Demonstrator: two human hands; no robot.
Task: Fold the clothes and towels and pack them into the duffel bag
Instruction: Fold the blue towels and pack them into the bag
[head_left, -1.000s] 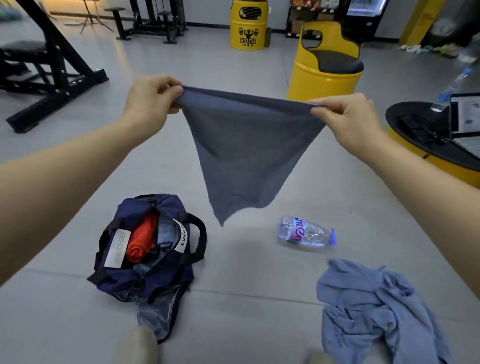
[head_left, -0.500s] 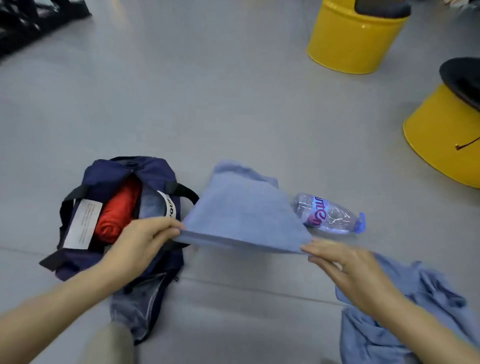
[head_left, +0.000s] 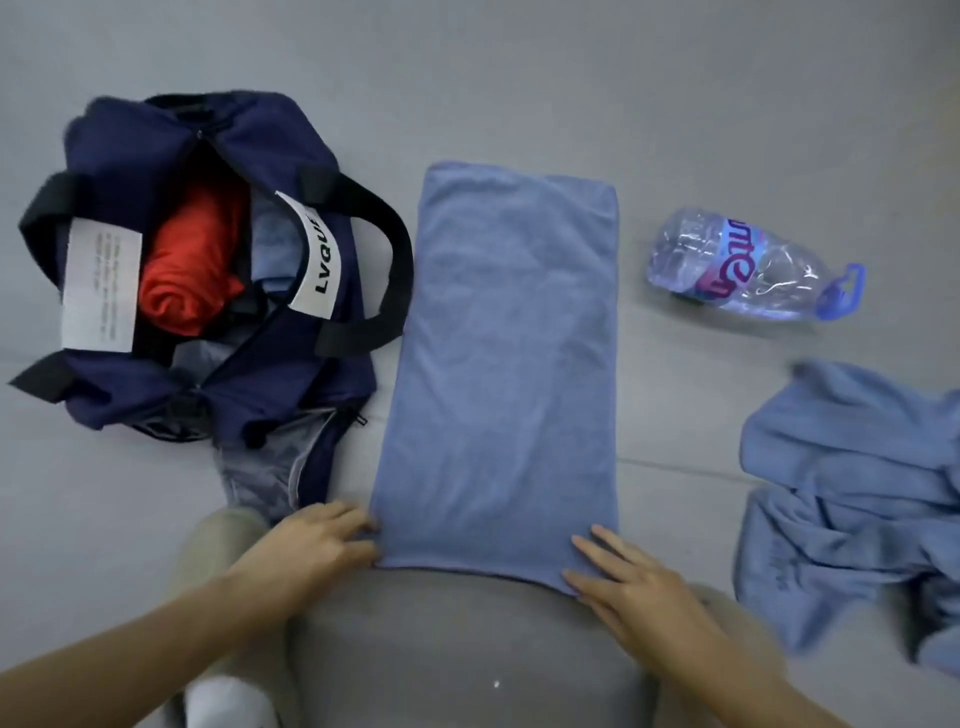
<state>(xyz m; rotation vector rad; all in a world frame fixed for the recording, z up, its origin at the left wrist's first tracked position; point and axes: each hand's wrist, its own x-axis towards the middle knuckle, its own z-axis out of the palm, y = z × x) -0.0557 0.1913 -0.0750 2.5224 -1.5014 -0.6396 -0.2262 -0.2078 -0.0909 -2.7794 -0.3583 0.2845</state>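
A blue towel (head_left: 501, 364) lies flat on the grey floor as a long rectangle, running away from me. My left hand (head_left: 306, 545) touches its near left corner with the fingers bent at the edge. My right hand (head_left: 623, 582) rests flat on the near right corner, fingers straight. To the left lies the navy duffel bag (head_left: 291, 156), open, with a rolled red garment (head_left: 187, 270) and some blue fabric inside. A crumpled blue garment (head_left: 852, 499) lies on the floor at the right.
A clear plastic water bottle (head_left: 748, 265) with a blue cap lies on its side right of the towel. The bag's black handles (head_left: 387, 244) lie against the towel's left edge. My grey-clad knees and a white sock (head_left: 223, 701) fill the bottom of the view.
The towel went from held up in the air by both hands to spread flat on the floor. My hands came down with it to its near corners, and my view tilted down.
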